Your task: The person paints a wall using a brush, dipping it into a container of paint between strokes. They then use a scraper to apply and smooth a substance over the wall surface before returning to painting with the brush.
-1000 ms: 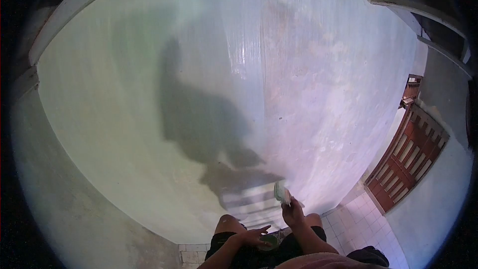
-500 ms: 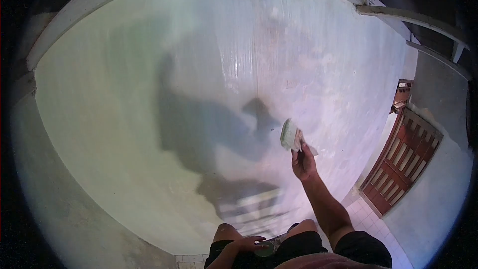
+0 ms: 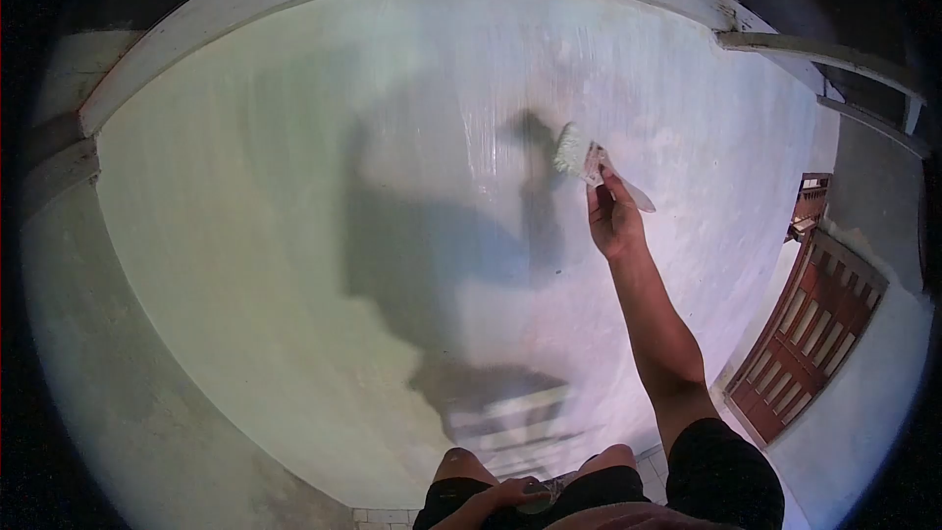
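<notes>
- Our right hand pinches the brush narrowly by its handle, bristles pointing up and left.
- We see that brush before the wall, right of centre, nearer its top edge than its bottom; contact we cannot tell.
- Our left hand lies at our lap by the cup; its grip we cannot tell.

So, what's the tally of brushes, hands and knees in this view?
Brushes: 1, a paintbrush
Hands: 2, the right hand and left hand
Knees: 2, the right knee and left knee
Total: 5
</notes>
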